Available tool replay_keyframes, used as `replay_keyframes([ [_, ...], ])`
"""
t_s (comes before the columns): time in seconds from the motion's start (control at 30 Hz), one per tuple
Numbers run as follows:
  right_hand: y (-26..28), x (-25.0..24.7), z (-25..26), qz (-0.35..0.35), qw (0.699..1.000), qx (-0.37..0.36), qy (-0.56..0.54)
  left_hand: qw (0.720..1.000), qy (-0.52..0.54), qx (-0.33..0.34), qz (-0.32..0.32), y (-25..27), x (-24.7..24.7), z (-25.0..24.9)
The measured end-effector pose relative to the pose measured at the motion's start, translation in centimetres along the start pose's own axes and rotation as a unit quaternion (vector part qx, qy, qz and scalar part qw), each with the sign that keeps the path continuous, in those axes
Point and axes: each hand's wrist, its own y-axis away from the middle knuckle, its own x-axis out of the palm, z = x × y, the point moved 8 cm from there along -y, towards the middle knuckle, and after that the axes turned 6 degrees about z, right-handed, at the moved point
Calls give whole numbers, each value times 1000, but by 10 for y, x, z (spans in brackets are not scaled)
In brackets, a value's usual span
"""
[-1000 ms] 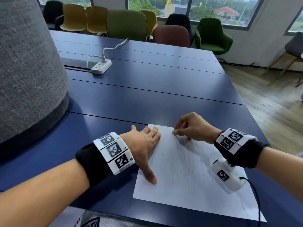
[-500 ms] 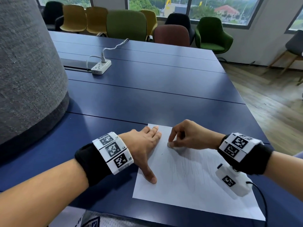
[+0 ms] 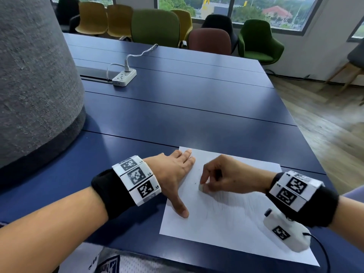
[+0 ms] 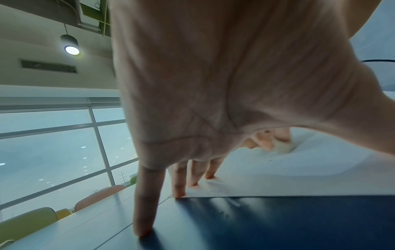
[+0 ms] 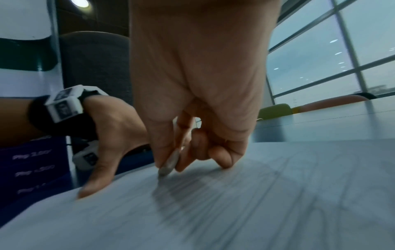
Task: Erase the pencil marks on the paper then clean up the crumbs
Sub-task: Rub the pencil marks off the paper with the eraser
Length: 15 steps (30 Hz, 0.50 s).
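A white sheet of paper (image 3: pixel 226 219) with faint pencil scribbles (image 3: pixel 232 205) lies on the dark blue table (image 3: pixel 177 115) near its front edge. My left hand (image 3: pixel 177 172) lies flat on the paper's left edge, fingers straight and thumb spread toward me. My right hand (image 3: pixel 208 184) pinches a small whitish eraser (image 3: pixel 201 187) and presses it on the paper's upper middle. In the right wrist view the worn grey eraser (image 5: pixel 169 165) sits between thumb and fingers, touching the paper (image 5: pixel 235 203). The left wrist view shows my left fingertips (image 4: pixel 179 192) on the paper's corner (image 4: pixel 278 177).
A large grey felt-covered column (image 3: pixel 33 79) rises at the left of the table. A white power strip (image 3: pixel 124 77) with a cord lies farther back. Coloured chairs (image 3: pixel 155 26) line the far side. The table's right edge drops to wooden floor (image 3: pixel 325 125).
My right hand with the eraser has slid toward me and to the left across the paper. The left hand has stayed in place.
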Motion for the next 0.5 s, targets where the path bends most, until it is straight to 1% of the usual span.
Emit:
replay_keyframes([
  [0.03, 1, 5, 3, 29, 1000, -4, 3, 1000, -1, -1, 1, 0, 0, 0],
  [0.07, 0, 2, 2, 28, 1000, -3, 6, 1000, -2, -1, 0, 0, -1, -1],
  [0.17, -7, -17, -7, -67, 998, 13, 4, 1000, 4, 2, -7, 1, -1, 0],
  [0.2, -6, -17, -8, -75, 997, 10, 1, 1000, 4, 2, -7, 1, -1, 0],
  [0.23, -5, -12, -7, -60, 998, 0, -2, 1000, 2, 0, -6, 1, 0, 1],
  [0.3, -1, 4, 2, 21, 1000, -19, 4, 1000, 0, -3, -1, 0, 0, 0],
  [0.33, 0, 8, 4, 45, 999, -21, 9, 1000, 0, -4, 0, 0, 0, 0],
  [0.37, -2, 4, 2, 37, 999, -18, 10, 1000, 1, -4, 1, 0, 0, 0],
  [0.43, -7, -11, -4, -31, 999, -5, 8, 1000, 3, -1, -2, -1, 0, 1],
  [0.47, -7, -14, -6, -51, 999, -3, 8, 1000, 5, 0, -4, -1, 1, 1],
  [0.5, -5, -11, -4, -49, 999, -11, 5, 1000, 5, 1, -4, -1, 1, 2],
])
